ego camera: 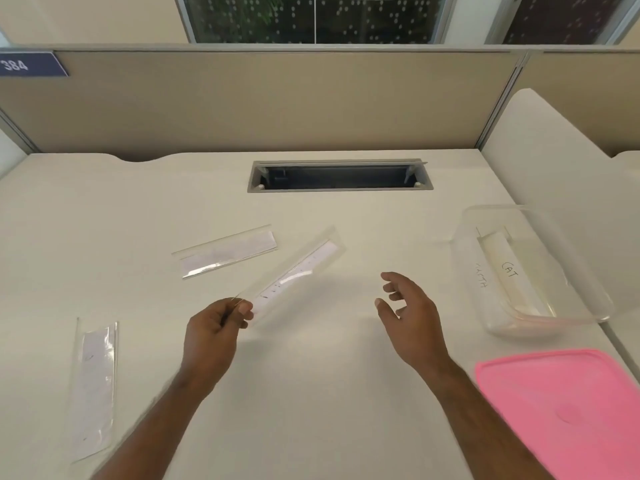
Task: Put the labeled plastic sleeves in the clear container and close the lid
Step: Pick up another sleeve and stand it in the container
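One sleeve (298,271) is in the air above the table (311,393), slanting up and away to the right, its paper label marked with faint writing too small to read. The left hand (216,323) pinches its near end between thumb and fingers. The right hand (407,311) hovers just to the right of it, palm turned inward, fingers loosely spread and holding nothing.

Two more sleeves lie flat on the table: the far sleeve (227,252) beyond the left hand, angled, and the near sleeve (93,386) at the left, running toward the table's front edge.

The container (588,271) sits at the right side of the table, uncovered, well apart from the held sleeve. Inside it lie sleeves whose labels (502,268) show handwriting; one reads "CAT", the other is unclear. The pink lid (568,410) lies flat on the table just in front of the container.

A cable slot (341,176) is set into the table near its far edge, before a beige partition (259,105) bearing a blue tag (31,65) marked 384.
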A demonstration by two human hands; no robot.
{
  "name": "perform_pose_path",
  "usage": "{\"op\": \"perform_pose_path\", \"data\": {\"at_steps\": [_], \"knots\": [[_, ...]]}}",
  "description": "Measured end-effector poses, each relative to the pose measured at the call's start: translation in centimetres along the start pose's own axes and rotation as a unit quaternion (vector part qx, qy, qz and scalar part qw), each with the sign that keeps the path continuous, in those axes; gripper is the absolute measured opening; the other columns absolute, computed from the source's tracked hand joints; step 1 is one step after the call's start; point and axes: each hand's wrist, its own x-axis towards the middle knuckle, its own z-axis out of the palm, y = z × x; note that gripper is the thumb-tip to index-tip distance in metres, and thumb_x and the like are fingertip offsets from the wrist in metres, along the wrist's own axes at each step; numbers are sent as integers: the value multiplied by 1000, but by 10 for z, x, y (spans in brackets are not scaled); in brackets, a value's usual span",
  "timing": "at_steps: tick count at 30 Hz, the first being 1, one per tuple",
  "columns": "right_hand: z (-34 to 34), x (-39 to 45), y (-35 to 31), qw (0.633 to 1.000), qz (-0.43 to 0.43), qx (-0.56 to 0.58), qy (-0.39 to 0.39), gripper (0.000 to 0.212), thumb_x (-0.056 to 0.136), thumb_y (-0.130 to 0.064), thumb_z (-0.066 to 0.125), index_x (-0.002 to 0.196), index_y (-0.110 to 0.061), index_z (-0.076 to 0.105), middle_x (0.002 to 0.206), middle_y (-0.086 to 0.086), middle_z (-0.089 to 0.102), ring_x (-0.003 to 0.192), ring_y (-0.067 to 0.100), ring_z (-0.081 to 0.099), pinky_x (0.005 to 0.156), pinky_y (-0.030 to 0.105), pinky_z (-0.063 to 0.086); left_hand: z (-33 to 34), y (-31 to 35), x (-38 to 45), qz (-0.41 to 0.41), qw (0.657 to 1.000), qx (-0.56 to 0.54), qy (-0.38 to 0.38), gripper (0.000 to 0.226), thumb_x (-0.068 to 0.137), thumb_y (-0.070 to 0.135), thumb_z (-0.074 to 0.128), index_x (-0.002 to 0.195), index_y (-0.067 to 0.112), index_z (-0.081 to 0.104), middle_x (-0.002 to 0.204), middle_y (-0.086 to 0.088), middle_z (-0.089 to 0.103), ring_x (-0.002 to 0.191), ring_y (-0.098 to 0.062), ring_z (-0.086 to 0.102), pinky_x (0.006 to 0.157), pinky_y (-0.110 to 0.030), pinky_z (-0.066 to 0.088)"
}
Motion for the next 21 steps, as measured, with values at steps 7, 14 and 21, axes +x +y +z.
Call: {"op": "perform_pose_path", "data": {"at_steps": [7, 14, 21], "knots": [[-3, -16, -18, 996, -6, 77, -36, 61, 86, -7, 68, 138, -30, 46, 118, -14, 55, 100, 7, 58, 66, 18, 49, -26, 9, -25, 54, 996, -22, -62, 27, 99, 15, 59, 78, 25, 72, 76, 6, 69, 69, -9, 60, 71, -17, 48], [-3, -35, -40, 990, -53, 129, -25, 32, 89, -8, 66, 98, -39, 68, 107, -15, 66, 98, 8, 62, 65, 15, 45, -42, 22, -40, 60, 990, -64, -113, 41, 103, 12, 48, 67, 24, 64, 72, 5, 58, 67, -16, 48, 68, -31, 39], [3, -47, -51, 988, -66, 139, -23, 30, 84, -10, 72, 90, -39, 74, 104, -18, 61, 101, 12, 59, 69, 14, 45, -49, 20, -44, 7, 990, -131, -44, 25, 98, 33, 57, 83, 27, 76, 73, 14, 59, 69, -2, 51, 75, -31, 36]]}}
